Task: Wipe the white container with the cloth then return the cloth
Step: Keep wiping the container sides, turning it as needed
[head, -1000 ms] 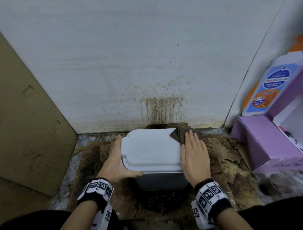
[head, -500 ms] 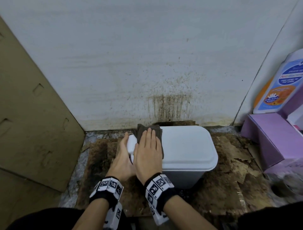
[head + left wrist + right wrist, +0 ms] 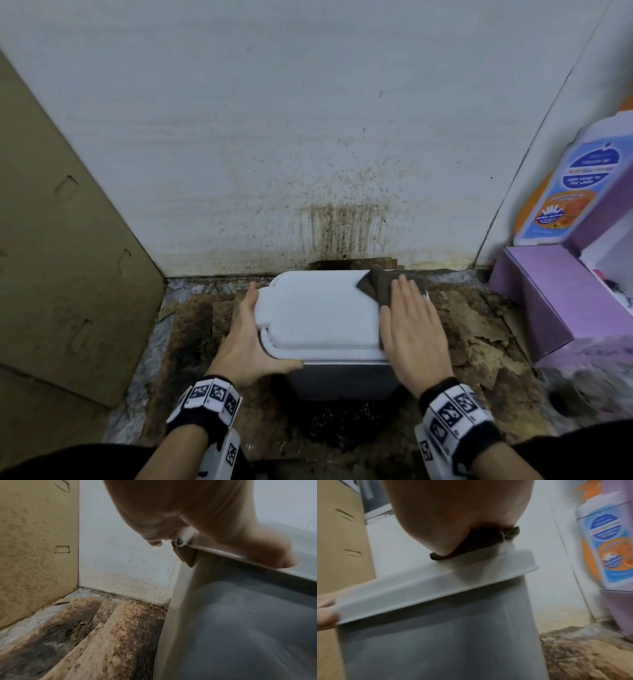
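cloth (image 3: 378, 285) under flat right fingers (image 3: 407, 294)

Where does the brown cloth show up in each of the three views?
Head: the cloth lies on the lid's far right corner, under the right hand.
Left wrist: not in view.
Right wrist: the cloth peeks out beneath the palm, upper centre.
Shared landmark: the white container.

Stained white wall (image 3: 274, 120), grimy floor (image 3: 479, 342), cardboard panel (image 3: 51, 240) at left.
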